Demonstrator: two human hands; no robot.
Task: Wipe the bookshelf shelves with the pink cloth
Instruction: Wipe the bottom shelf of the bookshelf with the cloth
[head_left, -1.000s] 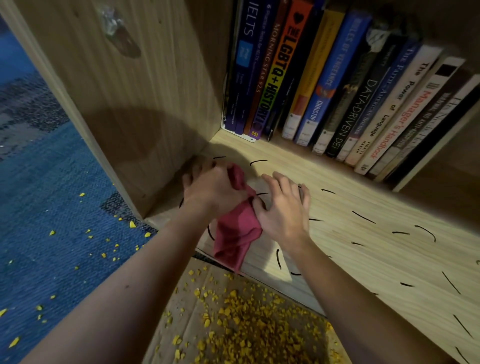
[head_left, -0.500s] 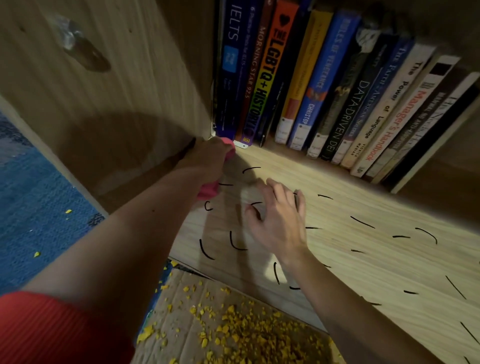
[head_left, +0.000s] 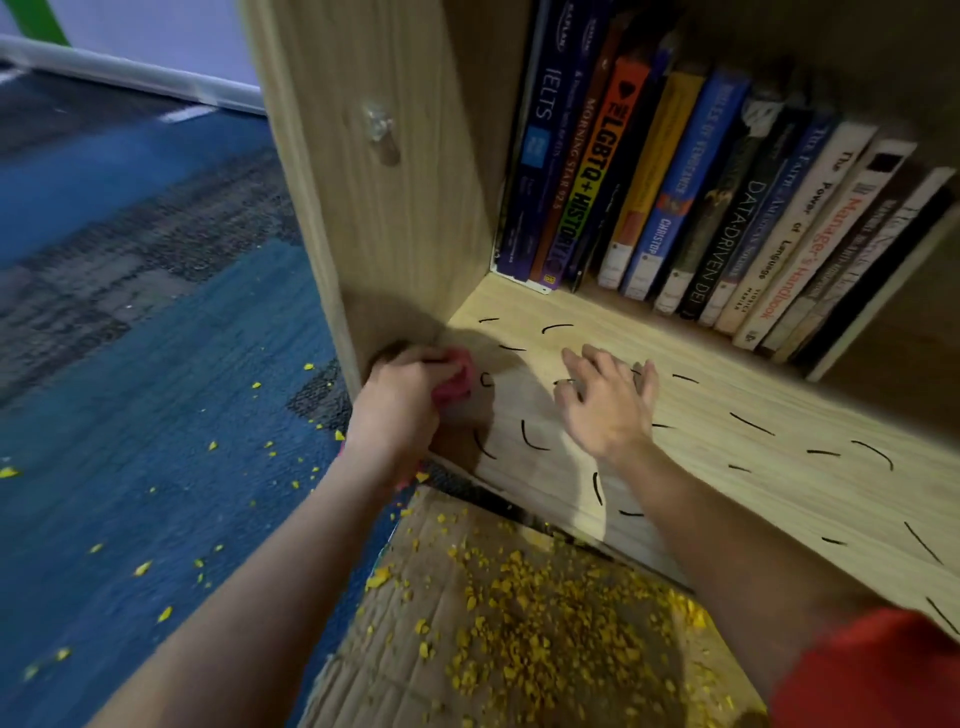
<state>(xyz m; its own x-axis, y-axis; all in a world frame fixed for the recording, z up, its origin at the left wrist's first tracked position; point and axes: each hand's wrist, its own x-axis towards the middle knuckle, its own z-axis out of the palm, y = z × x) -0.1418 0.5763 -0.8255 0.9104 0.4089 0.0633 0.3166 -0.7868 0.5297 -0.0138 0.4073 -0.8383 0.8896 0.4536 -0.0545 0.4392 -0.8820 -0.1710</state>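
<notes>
Pink cloth (head_left: 456, 383) sits bunched at the near left corner of the shelf (head_left: 737, 467), hard by the upright side panel (head_left: 405, 218); the left hand (head_left: 402, 402) grips it, fingers curled round the wad so that only a small fold shows to the right of the knuckles; the right hand (head_left: 608, 405) lies a little further right, fingers straight and spread, holding nothing, palm down on the board or just above it, I cannot tell which. The step in hand looks to be the wipe of this board, taken from its left corner; short black marks (head_left: 534, 440) are scattered over the pale wood from that corner out to the right, so most of it seems yet to be done. To do it well, I judge the wad wants opening out flatter under the palm, for a tight ball touches little wood; press firmly and draw it in overlapping passes from the panel rightward, near edge to far, up to the feet of the books (head_left: 701, 208) standing along the back; the free hand should lift clear of the path. Below the near edge lies cardboard (head_left: 395, 670) strewn with yellow crumbs (head_left: 524, 623), with more on the blue carpet (head_left: 156, 374) to the left; keeping the cloth off these would spare the shelf fresh dirt.
</notes>
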